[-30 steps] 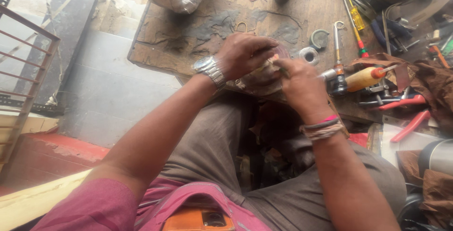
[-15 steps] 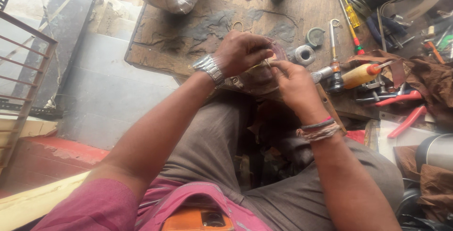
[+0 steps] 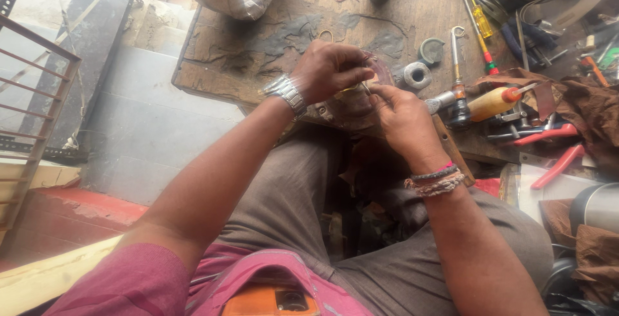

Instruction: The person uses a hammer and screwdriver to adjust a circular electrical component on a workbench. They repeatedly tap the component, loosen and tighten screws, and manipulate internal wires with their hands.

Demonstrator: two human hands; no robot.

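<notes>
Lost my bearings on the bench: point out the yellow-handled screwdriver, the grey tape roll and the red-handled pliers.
Yellow-handled screwdriver (image 3: 479, 22): head view, on its yellow handle.
Grey tape roll (image 3: 417, 75): head view, on the roll's rim.
Red-handled pliers (image 3: 556, 166): head view, on the lower red handle.

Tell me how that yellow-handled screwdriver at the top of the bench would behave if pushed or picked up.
The screwdriver lies flat on the wooden bench, and its handle looks rounded, so a sideways push would probably roll it. The thin shaft looks like metal, so likely stiff. It seems slim, probably light. Neighbouring tools lie close and might stop it.
</notes>
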